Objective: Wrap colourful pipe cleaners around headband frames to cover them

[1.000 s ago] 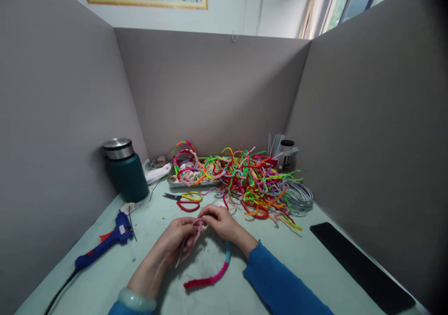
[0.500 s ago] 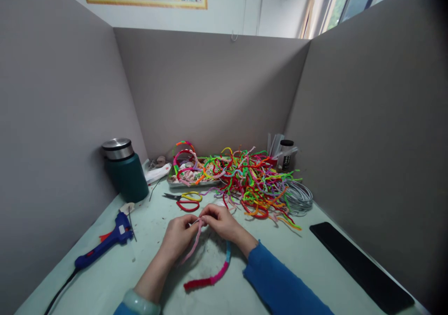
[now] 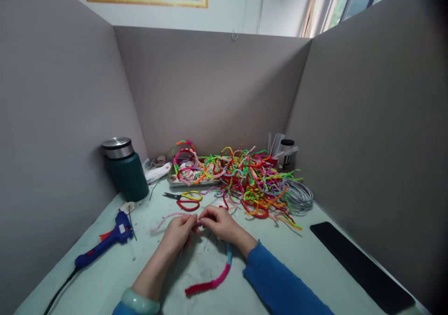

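My left hand (image 3: 178, 233) is closed, its thumb and fingers pinching a pale pink pipe cleaner (image 3: 171, 216). The loose end of that pipe cleaner sticks out to the left beyond my knuckles, slightly blurred. Fingertip to fingertip with it, my right hand (image 3: 221, 224) pinches the upper part of a curved piece wrapped in pipe cleaner (image 3: 201, 288). From under my right hand this piece bends down in light blue, then magenta, then dark red at its free end. My fingers hide where the pink strand meets it.
Yellow-and-red-handled scissors (image 3: 188, 200) lie just beyond my hands. Behind are a heap of coloured pipe cleaners (image 3: 252, 172), a metal tray (image 3: 196, 184) and coiled grey wire (image 3: 299, 197). A blue glue gun (image 3: 108, 240) and a green flask (image 3: 126, 175) are left; a black strip (image 3: 357, 263) lies right.
The loose end of the pink pipe cleaner has swung from hanging below my fingers to the left, beyond my left hand. My left hand has turned slightly; the wrapped piece has barely shifted.
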Motion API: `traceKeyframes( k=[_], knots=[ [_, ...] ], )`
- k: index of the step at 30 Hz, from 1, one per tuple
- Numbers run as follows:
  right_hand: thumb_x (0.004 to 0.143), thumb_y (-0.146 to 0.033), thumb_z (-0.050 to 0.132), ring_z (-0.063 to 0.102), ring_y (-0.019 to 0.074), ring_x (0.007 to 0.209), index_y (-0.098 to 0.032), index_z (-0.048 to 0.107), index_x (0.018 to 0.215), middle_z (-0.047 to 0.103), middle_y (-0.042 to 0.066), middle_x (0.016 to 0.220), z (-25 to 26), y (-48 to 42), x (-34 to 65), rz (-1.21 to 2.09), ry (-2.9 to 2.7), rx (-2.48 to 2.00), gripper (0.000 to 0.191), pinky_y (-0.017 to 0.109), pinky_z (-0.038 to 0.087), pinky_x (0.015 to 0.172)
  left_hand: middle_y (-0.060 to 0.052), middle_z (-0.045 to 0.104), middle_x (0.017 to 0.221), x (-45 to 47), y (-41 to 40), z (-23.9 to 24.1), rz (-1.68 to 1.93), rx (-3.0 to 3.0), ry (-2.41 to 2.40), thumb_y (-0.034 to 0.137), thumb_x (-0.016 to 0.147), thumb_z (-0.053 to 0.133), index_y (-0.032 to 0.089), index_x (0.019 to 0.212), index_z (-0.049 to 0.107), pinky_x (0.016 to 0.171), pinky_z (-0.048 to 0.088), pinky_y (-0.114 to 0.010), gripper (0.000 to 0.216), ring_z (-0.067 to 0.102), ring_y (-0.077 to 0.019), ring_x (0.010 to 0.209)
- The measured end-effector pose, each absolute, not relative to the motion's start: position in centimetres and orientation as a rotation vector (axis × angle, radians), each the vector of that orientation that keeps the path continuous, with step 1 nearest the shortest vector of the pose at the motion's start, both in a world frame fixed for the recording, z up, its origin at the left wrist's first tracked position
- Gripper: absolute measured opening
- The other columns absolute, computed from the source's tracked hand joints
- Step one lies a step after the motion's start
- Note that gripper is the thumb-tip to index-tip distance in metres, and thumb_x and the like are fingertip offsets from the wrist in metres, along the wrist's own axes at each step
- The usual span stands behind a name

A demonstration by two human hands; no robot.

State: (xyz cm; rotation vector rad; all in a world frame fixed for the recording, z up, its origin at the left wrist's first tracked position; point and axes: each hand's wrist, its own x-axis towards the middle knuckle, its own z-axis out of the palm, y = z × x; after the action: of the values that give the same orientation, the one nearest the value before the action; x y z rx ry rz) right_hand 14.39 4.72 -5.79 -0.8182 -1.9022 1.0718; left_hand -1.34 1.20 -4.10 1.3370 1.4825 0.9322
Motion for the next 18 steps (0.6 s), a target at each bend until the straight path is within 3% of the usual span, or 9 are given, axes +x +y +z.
traceKeyframes(
  k=[9,12,15,18],
  knots=[
    [0.079,-0.018,0.056,0.053,0.0110,0.065,-0.016,0.064,0.079,0.062,-0.001,0.070,-5.8,4.4,14.3,1.127,-1.875,-0.759,0.009,0.020,0.039,0.060,0.006,0.048,0.047,-0.9,1.0,-4.4,0.955,1.102,1.390,0.052,0.066,0.051,0.016,0.062,0.053,0.029,0.020,-0.019,0.037,0.030,-0.0044,0.028],
    [0.079,-0.020,0.057,0.052,0.0107,0.062,-0.016,0.064,0.077,0.061,-0.001,0.067,-6.0,4.6,14.2,1.151,-1.855,-0.795,0.008,0.020,0.038,0.057,0.005,0.050,0.047,-1.3,1.1,-4.3,0.908,1.300,1.526,0.057,0.070,0.048,0.016,0.063,0.056,0.032,0.024,-0.021,0.043,0.037,-0.0076,0.029],
    [0.079,-0.021,0.058,0.052,0.0106,0.060,-0.016,0.063,0.075,0.060,-0.002,0.064,-6.1,4.9,14.2,1.153,-1.827,-0.865,0.008,0.020,0.038,0.056,0.000,0.057,0.050,-1.8,1.1,-4.1,0.977,1.661,1.763,0.054,0.077,0.045,0.017,0.061,0.060,0.043,0.034,-0.023,0.043,0.053,-0.0135,0.044],
    [0.078,-0.020,0.058,0.053,0.0109,0.061,-0.016,0.062,0.073,0.060,-0.002,0.063,-6.1,5.3,14.2,1.116,-1.773,-0.921,0.008,0.021,0.039,0.058,-0.003,0.068,0.073,-2.1,1.0,-3.9,1.117,1.877,1.800,0.045,0.081,0.046,0.019,0.077,0.066,0.058,0.042,-0.024,0.032,0.061,-0.0162,0.064]
  ],
)
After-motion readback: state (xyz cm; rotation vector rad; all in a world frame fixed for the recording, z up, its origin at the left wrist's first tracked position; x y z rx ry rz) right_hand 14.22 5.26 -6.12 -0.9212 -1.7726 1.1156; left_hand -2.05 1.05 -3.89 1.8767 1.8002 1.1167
